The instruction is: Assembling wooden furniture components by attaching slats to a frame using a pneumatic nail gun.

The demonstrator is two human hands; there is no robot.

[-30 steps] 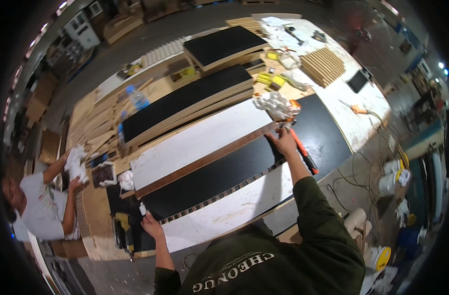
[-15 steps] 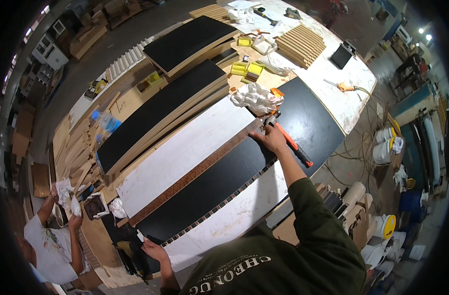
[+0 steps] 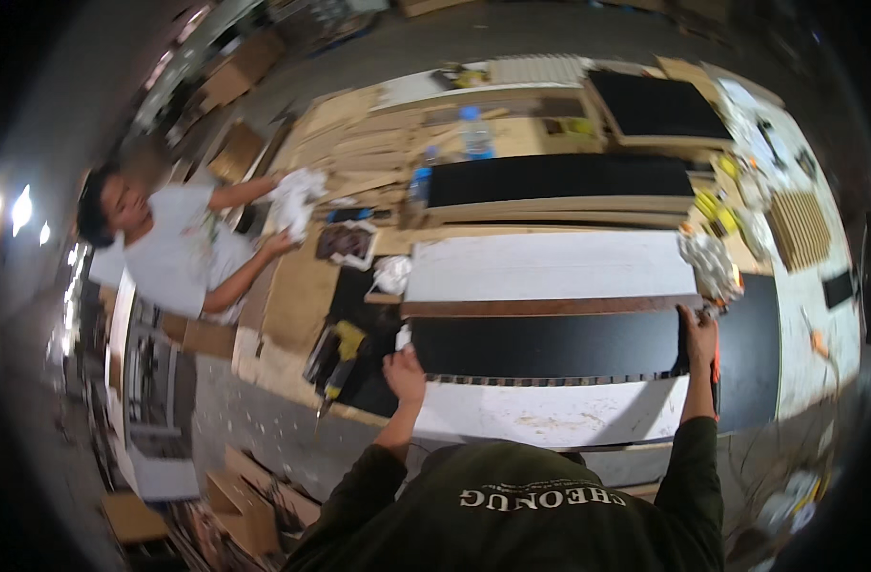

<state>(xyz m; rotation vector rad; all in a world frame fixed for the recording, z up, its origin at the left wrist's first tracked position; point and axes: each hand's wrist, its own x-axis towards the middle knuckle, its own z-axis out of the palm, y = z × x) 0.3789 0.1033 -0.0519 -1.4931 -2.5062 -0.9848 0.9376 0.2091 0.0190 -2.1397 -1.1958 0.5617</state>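
Observation:
A long black panel (image 3: 545, 343) lies before me, with a brown wood strip (image 3: 550, 307) along its far edge and a row of small brown pieces (image 3: 550, 380) along its near edge. At its left end my left hand (image 3: 406, 374) is closed, its fingertips on a small white object (image 3: 404, 337) whose kind is unclear. My right hand (image 3: 699, 338) rests at the right end, thumb and fingers spread. Just beside it is a hammer, mostly hidden, its red handle (image 3: 716, 367) showing. A white board (image 3: 550, 267) lies beyond the strip, and another white surface (image 3: 550, 412) on the near side.
Black-topped panels (image 3: 559, 181) are stacked farther back. Crumpled white plastic (image 3: 710, 262) lies beyond my right hand. To the left are a yellow-and-black power drill (image 3: 345, 353) and a dark-filled tray (image 3: 348, 243). A co-worker (image 3: 183, 229) at the left holds white cloth (image 3: 299, 202). Water bottles (image 3: 474, 133) stand behind.
My view has swung left, bringing the co-worker and the drill fully into sight. Both hands remain near the same ends of the black panel.

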